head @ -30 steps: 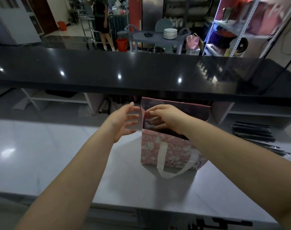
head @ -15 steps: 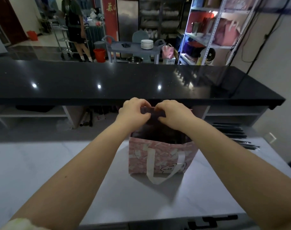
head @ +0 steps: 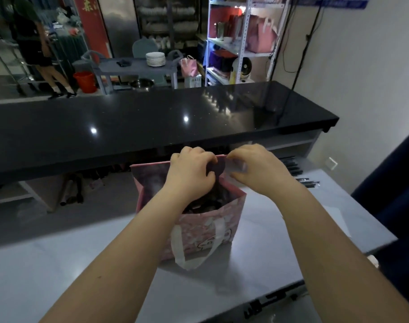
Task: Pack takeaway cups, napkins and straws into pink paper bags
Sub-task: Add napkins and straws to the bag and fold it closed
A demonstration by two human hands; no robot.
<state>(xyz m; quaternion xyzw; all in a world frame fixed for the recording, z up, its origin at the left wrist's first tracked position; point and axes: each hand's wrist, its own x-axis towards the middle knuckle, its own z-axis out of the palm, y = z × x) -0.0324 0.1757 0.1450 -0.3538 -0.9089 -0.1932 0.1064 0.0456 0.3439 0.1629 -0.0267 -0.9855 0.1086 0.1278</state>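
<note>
Where we work: a pale glossy counter [head: 59, 264] fills the lower half of our view, running from 9 o'clock to 3 o'clock beneath our forearms.
Black counter: a higher, dark polished counter [head: 152, 117] lies at 12 o'clock beyond the pale one, with lamps mirrored on its top.
Rack: a metal shelving rack [head: 245, 38] stands at 1 o'clock behind the black counter, with pink bags on its upper shelf.
Cart: a grey cart [head: 133, 66] stands at 11 o'clock in the back room. A person is further off at 10 o'clock.
Bag: the pink paper bag [head: 206, 231] stands upright in the middle of the pale counter, straight ahead of us. Its mouth is open, and one white handle [head: 179, 248] hangs down its near face. We see dark contents inside but cannot tell what they are.
Left hand: our left hand [head: 189, 173] is at the bag's far rim. Its fingers are curled over that edge and grip it.
Right hand: our right hand [head: 257, 171] is just beside the left, at 3 o'clock of it. It pinches the same far rim between thumb and bent fingers.
Sticks: dark slender sticks [head: 301, 178] lie on the pale counter at 2 o'clock of the bag. We cannot tell whether they are straws.
Bucket: a red bucket [head: 85, 81] sits on the floor at 9 o'clock of the cart.
Plates: a stack of white plates [head: 155, 59] rests on the cart's top.
</note>
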